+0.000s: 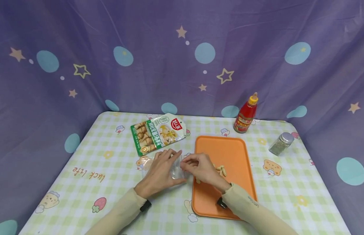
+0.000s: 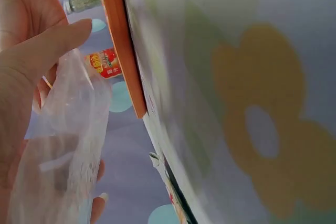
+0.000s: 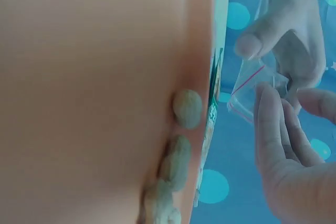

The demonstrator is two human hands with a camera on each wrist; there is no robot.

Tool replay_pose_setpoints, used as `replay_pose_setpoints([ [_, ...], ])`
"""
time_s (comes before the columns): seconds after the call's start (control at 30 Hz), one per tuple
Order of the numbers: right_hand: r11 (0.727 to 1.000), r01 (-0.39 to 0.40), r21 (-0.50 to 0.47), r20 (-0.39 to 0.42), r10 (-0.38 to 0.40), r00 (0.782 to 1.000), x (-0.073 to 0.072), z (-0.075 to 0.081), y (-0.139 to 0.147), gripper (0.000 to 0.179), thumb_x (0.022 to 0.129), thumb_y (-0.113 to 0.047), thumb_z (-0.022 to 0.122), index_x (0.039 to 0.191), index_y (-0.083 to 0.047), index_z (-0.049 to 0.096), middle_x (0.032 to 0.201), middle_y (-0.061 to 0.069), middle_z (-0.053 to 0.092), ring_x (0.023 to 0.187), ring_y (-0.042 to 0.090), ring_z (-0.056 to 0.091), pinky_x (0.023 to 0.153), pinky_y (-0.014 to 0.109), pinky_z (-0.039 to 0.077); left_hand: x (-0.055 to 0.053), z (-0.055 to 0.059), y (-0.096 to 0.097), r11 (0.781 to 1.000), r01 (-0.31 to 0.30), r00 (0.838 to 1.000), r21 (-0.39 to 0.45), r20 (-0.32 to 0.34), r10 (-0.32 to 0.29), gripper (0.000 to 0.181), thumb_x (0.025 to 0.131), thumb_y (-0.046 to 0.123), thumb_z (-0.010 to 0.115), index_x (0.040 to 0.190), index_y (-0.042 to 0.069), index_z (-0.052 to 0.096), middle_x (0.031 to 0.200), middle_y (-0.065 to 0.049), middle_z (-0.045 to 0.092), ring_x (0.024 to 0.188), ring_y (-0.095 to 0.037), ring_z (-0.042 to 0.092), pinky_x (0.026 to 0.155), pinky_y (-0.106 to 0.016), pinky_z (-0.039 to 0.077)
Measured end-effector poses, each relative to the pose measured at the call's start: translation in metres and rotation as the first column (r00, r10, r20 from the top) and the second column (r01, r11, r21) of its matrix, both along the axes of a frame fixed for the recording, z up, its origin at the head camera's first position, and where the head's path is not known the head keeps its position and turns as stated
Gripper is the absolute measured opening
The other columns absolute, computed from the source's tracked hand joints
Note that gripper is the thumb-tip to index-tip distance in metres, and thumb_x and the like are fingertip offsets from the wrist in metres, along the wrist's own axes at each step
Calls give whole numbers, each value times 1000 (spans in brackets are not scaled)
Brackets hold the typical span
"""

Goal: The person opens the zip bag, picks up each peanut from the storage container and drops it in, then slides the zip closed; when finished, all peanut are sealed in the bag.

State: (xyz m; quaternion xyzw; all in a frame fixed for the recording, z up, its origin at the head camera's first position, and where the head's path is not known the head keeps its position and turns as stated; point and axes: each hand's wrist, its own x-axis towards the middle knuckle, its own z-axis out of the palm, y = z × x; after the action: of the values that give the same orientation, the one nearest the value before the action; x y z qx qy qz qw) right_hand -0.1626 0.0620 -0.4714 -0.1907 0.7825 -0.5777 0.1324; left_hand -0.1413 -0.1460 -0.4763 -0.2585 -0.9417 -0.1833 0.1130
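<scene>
A clear plastic zip bag point(image 1: 176, 168) is between the two hands, left of the orange tray point(image 1: 229, 147). My left hand point(image 1: 161, 168) holds the bag, thumb and fingers spread around it; in the left wrist view the bag point(image 2: 73, 114) hangs loose and wrinkled. At the bag's mouth, my right hand point(image 1: 199, 168) pinches the edge; in the right wrist view a pink seal line shows on the bag point(image 3: 248, 90). Several unshelled peanuts point(image 1: 221, 169) lie on the tray by the right wrist, partly hidden by that arm. Peanuts point(image 3: 176, 163) also appear in the right wrist view.
A green and white food packet point(image 1: 158, 133) lies behind the left hand. Behind the tray stands a red sauce bottle point(image 1: 245, 116) with a yellow cap. A glass spice jar point(image 1: 281, 144) is at the right. A checked cloth point(image 1: 117, 173) covers the table, with a purple curtain point(image 1: 158, 88) behind.
</scene>
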Motion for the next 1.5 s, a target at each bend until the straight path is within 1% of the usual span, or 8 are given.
replay_pose_setpoints([
  [0.23,999,-35,21,-54,37,998,3,-7,-6,12,94,-17,78,100,-8,81,93,8,80,76,7,72,70,21,60,-1,0,5,997,11,1000,-77,-5,-11,104,69,63,91,151,9,55,122,0,61,105,-20,56,89,-38,35],
  [0.43,998,-44,46,-132,50,990,5,-10,-6,7,95,-14,77,96,-9,82,89,4,80,75,4,72,70,21,60,0,-1,6,998,14,1000,-57,22,-13,104,69,64,91,150,9,57,123,2,61,108,-19,56,85,-35,32],
  [0.6,999,-26,43,-72,29,997,5,-7,-1,11,97,-18,75,98,-9,81,91,3,80,77,9,72,70,23,60,1,-3,2,1000,-2,999,13,54,1,106,67,64,92,149,8,57,128,0,61,115,-20,56,84,-33,31],
  [0.77,999,-22,32,7,22,1000,5,2,4,14,98,-22,74,101,-10,80,92,5,80,81,24,76,69,33,63,1,-4,-2,996,-36,996,84,80,29,104,67,63,93,149,9,58,128,0,62,114,-17,55,82,-31,27],
  [0.9,999,-32,13,50,31,998,5,8,7,16,100,-22,72,103,-9,79,92,8,80,79,38,74,55,38,59,0,-5,-3,992,-43,996,114,80,34,99,68,61,92,147,10,60,125,0,63,111,-15,54,79,-29,26],
  [1.0,999,-33,5,57,33,998,4,11,7,18,100,-23,71,104,-6,78,93,11,80,79,36,75,56,40,60,-1,-4,-2,990,-44,996,130,79,34,96,69,60,92,146,12,61,124,0,64,112,-14,55,79,-29,25],
  [1.17,1000,-31,0,44,31,999,3,13,8,20,100,-23,72,106,-4,78,97,14,80,85,25,77,76,42,64,-1,-4,-2,988,-34,996,153,82,22,91,71,58,91,145,15,61,125,1,65,113,-13,56,81,-30,27],
  [1.5,999,-31,-15,126,33,991,3,19,19,29,101,-32,71,115,-7,78,100,15,81,92,31,79,68,44,64,2,-4,0,992,0,1000,127,23,-3,95,76,64,84,154,20,52,135,2,67,124,-18,62,92,-35,44],
])
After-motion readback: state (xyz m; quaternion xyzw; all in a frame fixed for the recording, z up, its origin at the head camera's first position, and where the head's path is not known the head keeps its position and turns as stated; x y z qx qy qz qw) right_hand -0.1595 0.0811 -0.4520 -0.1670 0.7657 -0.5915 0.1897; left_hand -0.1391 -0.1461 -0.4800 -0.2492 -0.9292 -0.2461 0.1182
